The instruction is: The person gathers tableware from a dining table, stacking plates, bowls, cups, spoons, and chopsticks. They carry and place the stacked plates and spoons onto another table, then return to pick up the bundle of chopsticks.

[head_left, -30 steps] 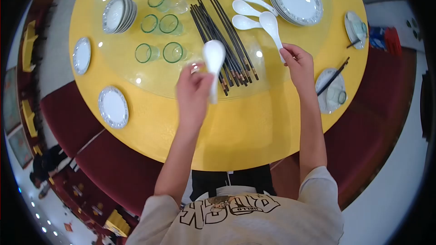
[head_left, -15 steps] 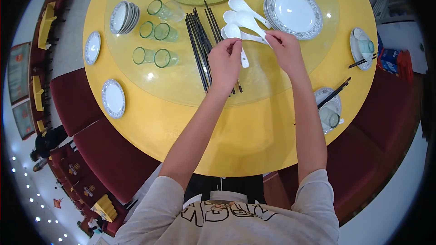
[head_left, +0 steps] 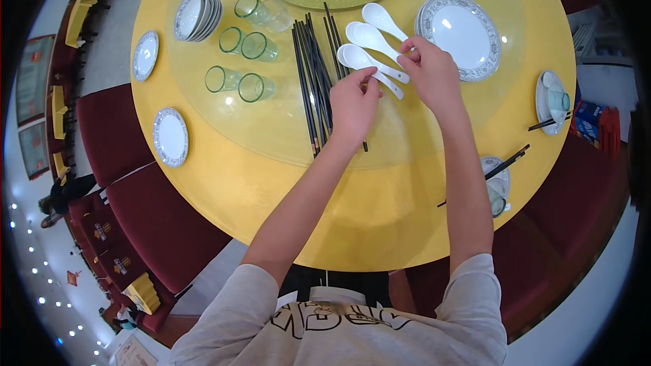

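Observation:
My left hand (head_left: pixel 356 103) is closed at the handle of a white spoon (head_left: pixel 363 59) whose bowl points up and left. Just right of it, my right hand (head_left: pixel 430 71) pinches the handle end of another white spoon (head_left: pixel 373 38). More white spoons lie partly under these two, and one spoon (head_left: pixel 381 19) sits above them. Dark chopsticks (head_left: pixel 312 81) lie left of the spoons, partly behind my left hand. To the right is a stack of patterned plates (head_left: pixel 461 37).
Several green-rimmed glasses (head_left: pixel 253 46) and stacked bowls (head_left: pixel 196 15) stand at the left of the yellow table (head_left: pixel 237 183). Small plates (head_left: pixel 170 137) lie along its left edge. Place settings (head_left: pixel 553 102) with chopsticks are at the right edge. Red chairs (head_left: pixel 163 224) surround it.
The spoon at my left hand has been laid over the lower spoons, its bowl now pointing up-left. My right hand and its spoon have shifted slightly. The camera view has moved a little.

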Action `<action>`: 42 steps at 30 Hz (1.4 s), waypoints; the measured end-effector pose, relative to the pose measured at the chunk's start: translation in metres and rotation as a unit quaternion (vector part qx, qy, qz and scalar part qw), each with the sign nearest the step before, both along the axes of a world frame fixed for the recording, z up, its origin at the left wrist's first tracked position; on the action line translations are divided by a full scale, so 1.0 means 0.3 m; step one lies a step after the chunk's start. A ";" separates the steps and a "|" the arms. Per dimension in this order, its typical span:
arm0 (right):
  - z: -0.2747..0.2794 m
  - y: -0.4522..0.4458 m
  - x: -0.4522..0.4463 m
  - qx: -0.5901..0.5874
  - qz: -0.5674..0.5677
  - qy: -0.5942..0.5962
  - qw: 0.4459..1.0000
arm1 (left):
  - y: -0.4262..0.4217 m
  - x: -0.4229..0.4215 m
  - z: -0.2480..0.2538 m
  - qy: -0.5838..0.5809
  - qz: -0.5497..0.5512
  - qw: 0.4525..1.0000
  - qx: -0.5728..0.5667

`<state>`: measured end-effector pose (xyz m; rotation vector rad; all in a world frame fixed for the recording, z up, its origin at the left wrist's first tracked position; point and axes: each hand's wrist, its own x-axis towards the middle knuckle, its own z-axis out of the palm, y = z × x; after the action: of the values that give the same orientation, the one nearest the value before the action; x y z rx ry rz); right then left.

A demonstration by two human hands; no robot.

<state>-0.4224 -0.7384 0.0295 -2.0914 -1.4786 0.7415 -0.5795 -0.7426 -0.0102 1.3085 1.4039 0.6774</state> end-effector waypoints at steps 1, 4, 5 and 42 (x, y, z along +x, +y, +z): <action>0.001 0.004 -0.003 -0.001 0.001 0.001 1.000 | 0.001 0.000 -0.002 -0.003 -0.010 1.000 -0.010; 0.003 0.019 -0.013 0.012 0.021 -0.060 0.998 | 0.009 -0.004 -0.021 -0.016 -0.025 0.999 -0.014; 0.006 0.022 -0.016 0.017 0.028 -0.093 0.995 | 0.008 -0.006 -0.026 -0.014 -0.022 1.000 -0.014; -0.119 -0.083 -1.512 -0.274 -0.028 0.432 0.859 | 0.386 -1.832 -0.086 0.201 0.308 0.926 0.086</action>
<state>-0.8760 -0.7632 -0.0062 -1.6968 -0.7298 1.9273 -1.1291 -0.6269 -0.0359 1.1741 2.1764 0.9999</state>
